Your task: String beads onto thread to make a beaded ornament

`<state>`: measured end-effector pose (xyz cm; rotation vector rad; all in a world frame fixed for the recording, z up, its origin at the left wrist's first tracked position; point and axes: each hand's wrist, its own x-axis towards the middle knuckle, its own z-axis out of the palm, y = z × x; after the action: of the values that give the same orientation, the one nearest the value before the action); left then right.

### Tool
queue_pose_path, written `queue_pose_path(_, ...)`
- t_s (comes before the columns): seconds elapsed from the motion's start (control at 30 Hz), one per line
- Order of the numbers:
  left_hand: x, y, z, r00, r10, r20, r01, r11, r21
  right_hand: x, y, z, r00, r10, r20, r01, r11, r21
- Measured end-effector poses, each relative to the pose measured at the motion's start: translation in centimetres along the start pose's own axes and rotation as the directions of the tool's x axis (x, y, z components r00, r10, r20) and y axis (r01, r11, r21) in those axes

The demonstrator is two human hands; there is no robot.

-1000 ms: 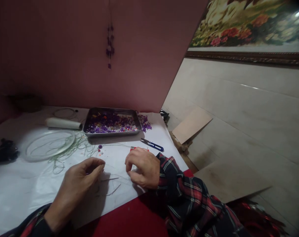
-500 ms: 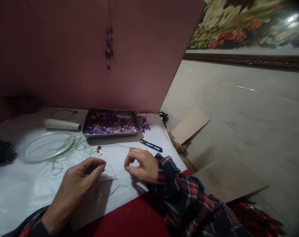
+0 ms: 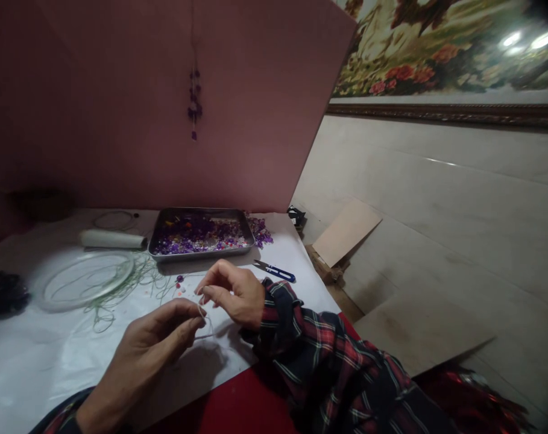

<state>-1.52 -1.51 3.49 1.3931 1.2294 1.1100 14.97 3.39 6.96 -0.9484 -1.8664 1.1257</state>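
Left hand (image 3: 158, 337): thumb and forefinger pinched narrow on a thin pale thread (image 3: 203, 314), above the white sheet (image 3: 38, 355) covering the table. Right hand (image 3: 231, 291): fingers curled, thumb and forefinger tips closed near the same thread, just beside the left fingertips. Whether the right hand truly grips the thread cannot be told; the strand is too fine and the light too low. The thread's full run is lost against the sheet.

Behind the hands: a few loose beads (image 3: 179, 283), hard to count. Further back, a metal tray (image 3: 200, 253) holds purple beads; individual beads are blurred. Small blue-handled snips (image 3: 275, 272) lie right of the hands, apart from them. A clear round lid (image 3: 84, 279) with tangled green cord (image 3: 120, 286) lies at left. A dark object (image 3: 5, 290) at the left edge is unidentifiable. The left forearm is cut off by the bottom edge.
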Motion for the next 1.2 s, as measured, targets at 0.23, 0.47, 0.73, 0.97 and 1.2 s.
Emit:
queue_pose_path(0.23,0.2,0.2,-0.1,1.0,0.026,0.001,-0.026,0.999,-0.027,0.4,1.8,1.1,0.977,0.192,0.093,-0.209,0.952,0.223)
queue_pose_path(0.47,0.3,0.4,-0.1,0.995,0.035,-0.091,-0.047,0.99,-0.132,-0.1,1.9,1.3,0.968,0.219,0.126,-0.238,0.957,0.165)
queue_pose_path(0.73,0.2,0.0,-0.1,0.995,0.075,-0.069,-0.079,0.995,-0.058,-0.5,0.9,0.9,0.956,0.272,0.109,-0.261,0.959,-0.109)
queue_pose_path(0.97,0.3,-0.7,-0.2,0.989,0.146,-0.024,-0.146,0.989,0.013,0.2,0.3,0.0,0.925,0.346,0.157,-0.269,0.888,-0.373)
queue_pose_path(1.2,0.5,0.1,-0.1,0.981,0.194,-0.016,-0.189,0.969,0.159,0.5,0.7,-0.1,0.881,0.418,0.222,-0.338,0.883,-0.325)
